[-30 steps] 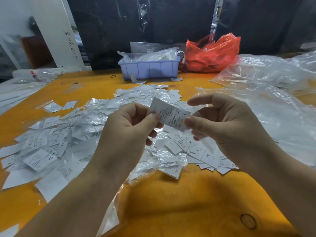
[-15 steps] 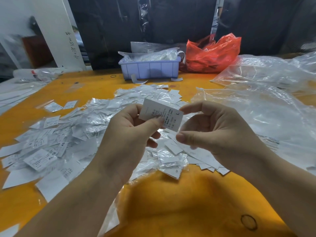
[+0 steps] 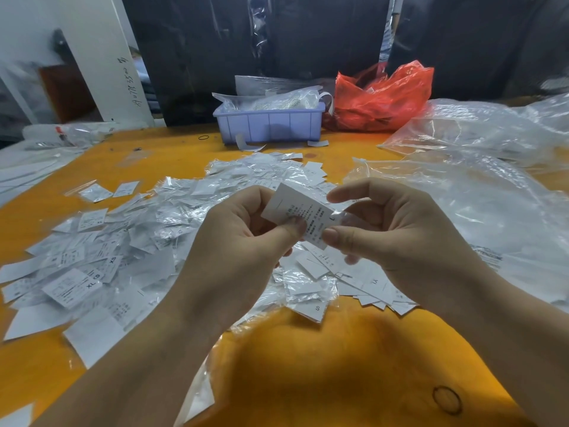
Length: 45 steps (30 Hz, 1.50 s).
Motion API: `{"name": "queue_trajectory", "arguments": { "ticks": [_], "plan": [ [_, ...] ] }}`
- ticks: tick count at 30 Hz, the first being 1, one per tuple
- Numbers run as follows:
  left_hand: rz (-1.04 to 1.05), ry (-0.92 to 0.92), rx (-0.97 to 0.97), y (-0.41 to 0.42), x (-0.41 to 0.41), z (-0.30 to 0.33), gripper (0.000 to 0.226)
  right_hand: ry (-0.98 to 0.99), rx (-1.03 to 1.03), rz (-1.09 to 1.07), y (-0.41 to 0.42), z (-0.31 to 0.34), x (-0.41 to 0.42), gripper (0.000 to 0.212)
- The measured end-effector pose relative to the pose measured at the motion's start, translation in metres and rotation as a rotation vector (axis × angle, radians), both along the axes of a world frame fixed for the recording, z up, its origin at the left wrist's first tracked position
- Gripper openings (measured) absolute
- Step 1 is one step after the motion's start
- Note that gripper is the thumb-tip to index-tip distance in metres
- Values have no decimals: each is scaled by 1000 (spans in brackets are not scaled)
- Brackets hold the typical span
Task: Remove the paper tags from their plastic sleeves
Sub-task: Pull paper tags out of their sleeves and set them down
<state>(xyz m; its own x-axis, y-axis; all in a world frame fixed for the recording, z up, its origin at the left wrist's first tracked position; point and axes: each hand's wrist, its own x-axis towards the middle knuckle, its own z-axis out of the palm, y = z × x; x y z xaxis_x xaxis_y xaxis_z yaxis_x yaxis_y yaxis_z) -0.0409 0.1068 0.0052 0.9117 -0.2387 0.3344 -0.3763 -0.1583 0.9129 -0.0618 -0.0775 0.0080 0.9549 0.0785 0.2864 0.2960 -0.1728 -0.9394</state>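
Between both hands, paper tag — pinched by left hand, right hand

Bare orange tabletop lies open in front of both wrists, and a bare strip runs behind the heap. The wide heap of white paper tags and clear sleeves covers the left and centre; crumpled clear plastic bags block the right; a lilac plastic bin and a red plastic bag close the far edge.
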Motion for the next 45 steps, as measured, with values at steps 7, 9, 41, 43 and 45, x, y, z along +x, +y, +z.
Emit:
{"name": "queue_trajectory", "arguments": {
  "ticks": [7,9,41,43,45],
  "plan": [
    [-7,-32,31,1,-1,0,13,45,16,46,-3,1,1,39],
    [-9,-38,42,1,0,0,12,55,15,53,-4,2,2,38],
    [-184,32,281,3,7,-7,21,147,-55,103,-3,-6,4,34],
    [-218,97,214,1,7,-8,25,123,5,72,-1,-6,4,43],
    [-229,126,185,0,6,-10,32,105,52,60,2,-6,4,54]
  ]
}}
